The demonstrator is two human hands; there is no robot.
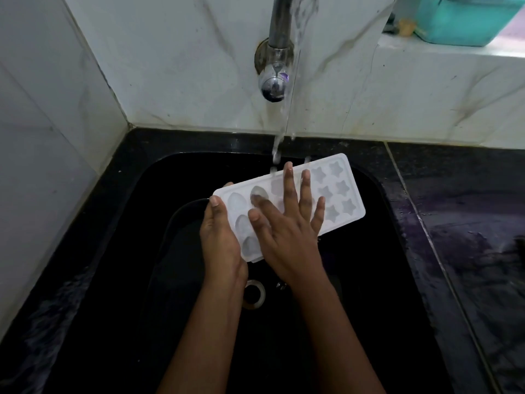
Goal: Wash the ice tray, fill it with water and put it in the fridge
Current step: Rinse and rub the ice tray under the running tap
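A white ice tray (339,191) with star-shaped and oval moulds is held over the black sink (369,280), tilted with its right end farther away. My left hand (220,240) grips the tray's near left end, thumb on top. My right hand (287,223) lies flat on the tray's middle with fingers spread. Water runs from the chrome tap (274,64) on the wall and falls at the tray's far edge, just beyond my right fingertips.
The sink drain (254,294) shows below my wrists. A dark round vessel (181,220) lies in the sink under my left hand. Wet black countertop (468,223) runs along the right. A teal plastic tub (460,18) stands on the white ledge at the upper right.
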